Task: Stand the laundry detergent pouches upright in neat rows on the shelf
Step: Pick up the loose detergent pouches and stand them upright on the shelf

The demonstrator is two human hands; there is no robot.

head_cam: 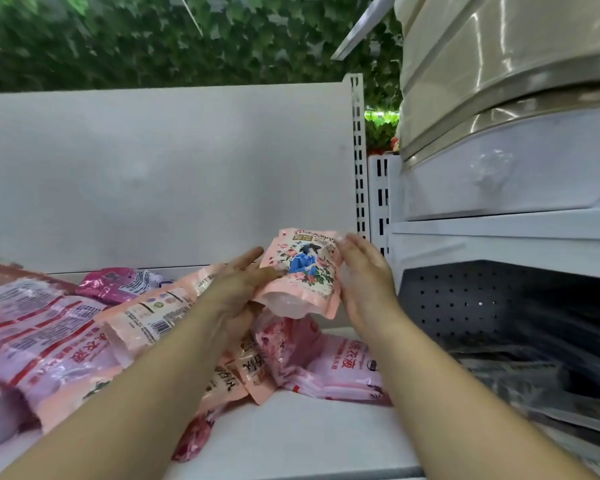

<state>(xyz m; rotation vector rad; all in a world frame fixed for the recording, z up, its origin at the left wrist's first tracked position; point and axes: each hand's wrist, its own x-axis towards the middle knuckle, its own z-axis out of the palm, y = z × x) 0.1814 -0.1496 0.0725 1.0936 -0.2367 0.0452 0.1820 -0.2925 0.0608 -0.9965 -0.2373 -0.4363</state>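
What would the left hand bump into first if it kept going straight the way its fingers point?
The left hand already touches the pink pouch held between both hands. Past it, probably the white back panel near the slotted upright; depth is unclear.

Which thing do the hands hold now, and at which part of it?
The pink pouch, between both hands: left hand on its left side, right hand on its right edge, fingers fairly straight.
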